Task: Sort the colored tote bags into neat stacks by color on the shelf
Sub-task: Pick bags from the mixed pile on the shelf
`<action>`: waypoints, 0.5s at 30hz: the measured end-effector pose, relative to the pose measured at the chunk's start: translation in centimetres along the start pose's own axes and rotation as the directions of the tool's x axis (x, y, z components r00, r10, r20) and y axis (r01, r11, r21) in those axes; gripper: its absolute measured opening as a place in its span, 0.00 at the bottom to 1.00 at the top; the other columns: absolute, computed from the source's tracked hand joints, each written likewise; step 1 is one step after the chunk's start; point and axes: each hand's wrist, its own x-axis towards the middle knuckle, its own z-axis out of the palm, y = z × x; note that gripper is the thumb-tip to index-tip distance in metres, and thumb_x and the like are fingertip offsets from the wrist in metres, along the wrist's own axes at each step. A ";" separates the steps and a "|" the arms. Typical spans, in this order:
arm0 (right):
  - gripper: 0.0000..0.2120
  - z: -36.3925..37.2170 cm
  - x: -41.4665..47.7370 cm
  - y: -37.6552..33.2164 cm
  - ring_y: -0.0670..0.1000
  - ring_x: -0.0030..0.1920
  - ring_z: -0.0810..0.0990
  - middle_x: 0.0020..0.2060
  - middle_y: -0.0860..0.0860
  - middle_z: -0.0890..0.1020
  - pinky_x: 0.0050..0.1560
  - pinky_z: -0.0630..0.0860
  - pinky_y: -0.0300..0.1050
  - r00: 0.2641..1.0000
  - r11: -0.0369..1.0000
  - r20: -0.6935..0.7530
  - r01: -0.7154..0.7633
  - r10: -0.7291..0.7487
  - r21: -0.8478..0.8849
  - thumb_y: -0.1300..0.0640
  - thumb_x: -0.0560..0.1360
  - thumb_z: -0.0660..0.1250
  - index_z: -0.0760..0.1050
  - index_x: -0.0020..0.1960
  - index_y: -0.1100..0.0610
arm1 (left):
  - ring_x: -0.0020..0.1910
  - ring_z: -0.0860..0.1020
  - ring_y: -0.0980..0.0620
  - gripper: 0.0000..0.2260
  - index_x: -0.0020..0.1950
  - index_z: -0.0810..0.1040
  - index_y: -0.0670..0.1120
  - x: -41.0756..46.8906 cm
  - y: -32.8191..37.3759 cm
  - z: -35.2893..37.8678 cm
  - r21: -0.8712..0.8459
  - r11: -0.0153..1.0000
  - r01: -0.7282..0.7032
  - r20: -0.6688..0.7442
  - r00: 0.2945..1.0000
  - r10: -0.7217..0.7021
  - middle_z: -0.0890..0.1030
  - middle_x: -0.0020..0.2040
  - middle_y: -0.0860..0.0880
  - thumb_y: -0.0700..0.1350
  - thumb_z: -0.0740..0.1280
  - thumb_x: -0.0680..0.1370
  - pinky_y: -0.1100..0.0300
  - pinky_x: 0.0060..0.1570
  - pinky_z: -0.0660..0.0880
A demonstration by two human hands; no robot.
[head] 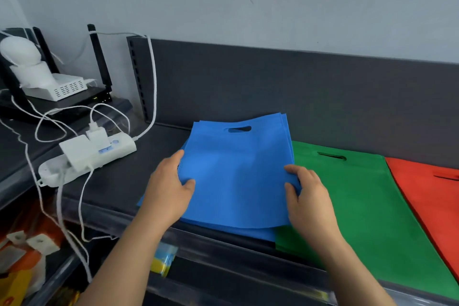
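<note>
On the shelf (154, 156), with left hand (169, 196) and right hand (308, 204) pinching blue stack (236, 176) sides, square the edges evenly

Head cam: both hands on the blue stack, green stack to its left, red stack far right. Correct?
One error: the green stack lies to the right of the blue stack, between it and the red stack, as the head view shows. The rest holds: the left hand and the right hand grip the blue stack's side edges, and red is far right.
</note>
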 end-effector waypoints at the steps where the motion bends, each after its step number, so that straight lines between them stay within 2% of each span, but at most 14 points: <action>1: 0.18 0.4 -0.1 -0.5 0.50 0.54 0.74 0.60 0.50 0.74 0.51 0.68 0.39 1.000 1.000 0.004 -0.010 0.010 -0.017 0.61 0.78 0.60 0.69 0.67 0.55 | 0.64 0.72 0.52 0.29 0.75 0.60 0.52 0.5 -0.4 -0.4 0.005 1.000 -0.009 0.018 1.000 0.009 0.70 0.69 0.52 0.41 0.66 0.77 0.53 0.57 0.74; 5: 0.22 1.8 -0.9 -2.0 0.53 0.57 0.75 0.61 0.51 0.74 0.52 0.71 0.45 0.995 0.989 0.033 -0.093 0.098 -0.114 0.58 0.78 0.60 0.64 0.71 0.55 | 0.53 0.75 0.57 0.28 0.75 0.60 0.52 2.1 -2.0 -1.4 0.020 0.999 -0.044 0.084 0.996 0.042 0.69 0.69 0.52 0.41 0.65 0.77 0.59 0.45 0.74; 7: 0.22 2.3 -1.2 -2.4 0.55 0.57 0.75 0.61 0.53 0.74 0.52 0.72 0.46 0.987 0.972 0.053 -0.142 0.154 -0.185 0.57 0.78 0.60 0.64 0.71 0.57 | 0.51 0.72 0.58 0.28 0.76 0.60 0.51 2.6 -2.6 -1.8 0.047 0.998 -0.048 0.112 0.993 0.043 0.67 0.71 0.52 0.41 0.65 0.77 0.61 0.45 0.70; 9: 0.19 2.8 -1.4 -2.8 0.55 0.52 0.76 0.55 0.54 0.75 0.48 0.72 0.47 0.980 0.950 0.072 -0.161 0.186 -0.268 0.55 0.78 0.59 0.67 0.67 0.59 | 0.50 0.69 0.58 0.28 0.76 0.59 0.49 2.9 -3.1 -2.1 0.083 0.996 -0.045 0.139 0.990 0.033 0.65 0.72 0.51 0.41 0.64 0.78 0.62 0.47 0.67; 11: 0.13 3.3 -1.6 -3.1 0.55 0.44 0.75 0.47 0.53 0.74 0.42 0.72 0.46 0.977 0.923 0.073 -0.163 0.200 -0.349 0.53 0.78 0.58 0.71 0.58 0.59 | 0.53 0.70 0.55 0.28 0.77 0.58 0.48 3.2 -3.4 -2.2 0.119 0.992 -0.048 0.169 0.985 0.027 0.64 0.72 0.49 0.42 0.64 0.78 0.62 0.47 0.65; 12: 0.12 3.5 -1.6 -3.3 0.54 0.42 0.74 0.43 0.52 0.73 0.40 0.71 0.46 0.977 0.908 0.070 -0.160 0.202 -0.388 0.53 0.78 0.58 0.72 0.55 0.59 | 0.58 0.71 0.53 0.28 0.77 0.58 0.47 3.3 -3.5 -2.2 0.137 0.989 -0.050 0.183 0.983 0.025 0.64 0.72 0.49 0.42 0.64 0.78 0.62 0.48 0.65; 15: 0.12 3.9 -1.5 -3.4 0.53 0.43 0.72 0.42 0.51 0.70 0.41 0.68 0.44 0.978 0.856 0.074 -0.131 0.193 -0.500 0.51 0.78 0.57 0.73 0.52 0.58 | 0.68 0.67 0.48 0.27 0.76 0.58 0.45 3.6 -3.7 -2.2 0.203 0.977 -0.057 0.230 0.973 0.009 0.65 0.72 0.46 0.43 0.63 0.79 0.61 0.55 0.66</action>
